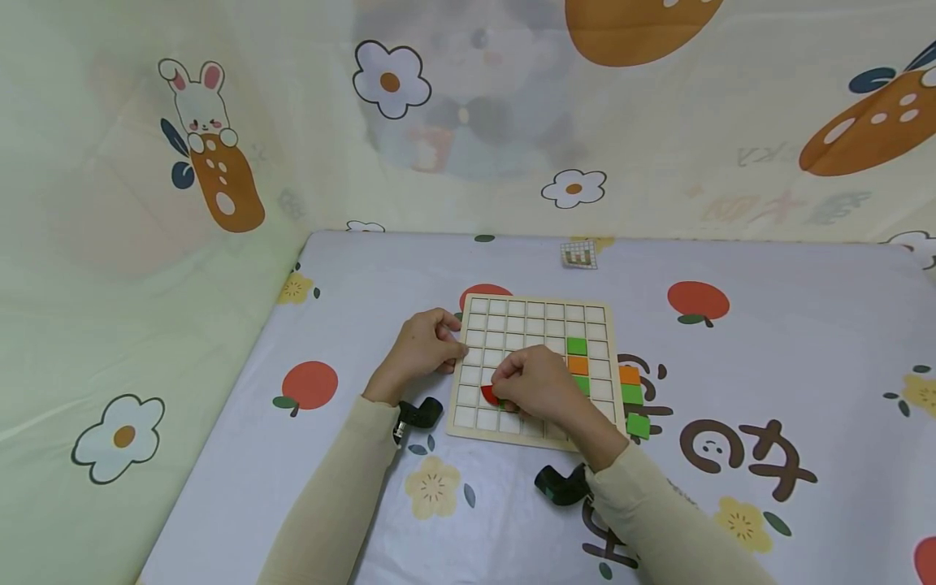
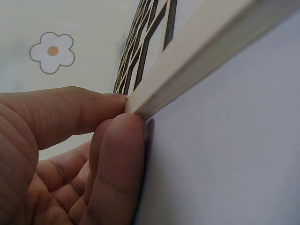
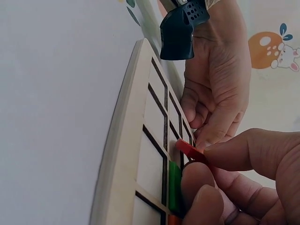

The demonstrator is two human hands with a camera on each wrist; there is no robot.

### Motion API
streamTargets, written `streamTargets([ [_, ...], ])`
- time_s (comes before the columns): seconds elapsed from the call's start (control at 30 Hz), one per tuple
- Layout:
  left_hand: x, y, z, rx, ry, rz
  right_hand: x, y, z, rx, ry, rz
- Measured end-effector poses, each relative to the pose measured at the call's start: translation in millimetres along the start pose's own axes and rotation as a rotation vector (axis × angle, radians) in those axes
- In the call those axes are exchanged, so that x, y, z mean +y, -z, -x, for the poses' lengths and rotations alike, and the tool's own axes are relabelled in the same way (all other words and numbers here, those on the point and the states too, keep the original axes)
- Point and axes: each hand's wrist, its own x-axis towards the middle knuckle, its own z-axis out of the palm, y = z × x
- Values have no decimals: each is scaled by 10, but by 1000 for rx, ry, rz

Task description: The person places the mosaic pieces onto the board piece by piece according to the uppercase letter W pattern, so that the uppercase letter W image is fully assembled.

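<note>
A square wooden grid board (image 1: 537, 310) with pale cells lies on the cloth. My left hand (image 1: 424, 348) pinches its left edge; in the left wrist view the thumb and a fingertip meet at the wooden rim (image 2: 173, 70). Over the lower left cells, my right hand (image 1: 537, 386) pinches a small red piece (image 1: 488, 395) with a curved edge. In the right wrist view the red piece (image 3: 190, 149) is tilted between thumb and finger, close over the cells beside a green tile (image 3: 175, 187). A column of a green tile (image 1: 577, 346), an orange tile (image 1: 578, 366) and another green one sits in the board, partly behind my right hand.
Right of the board lie a loose orange tile (image 1: 630, 375), a green tile (image 1: 632, 395) and another green tile (image 1: 639, 426). A small patterned card (image 1: 579, 255) lies beyond the board. Printed cloth (image 1: 790, 341) covers the table, with curtains behind and at left.
</note>
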Motion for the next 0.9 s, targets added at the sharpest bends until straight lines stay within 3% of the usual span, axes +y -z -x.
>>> streamTargets([
  [0.9,-3,0,5,3,-7,8,-7,-6,12,7,38,49],
])
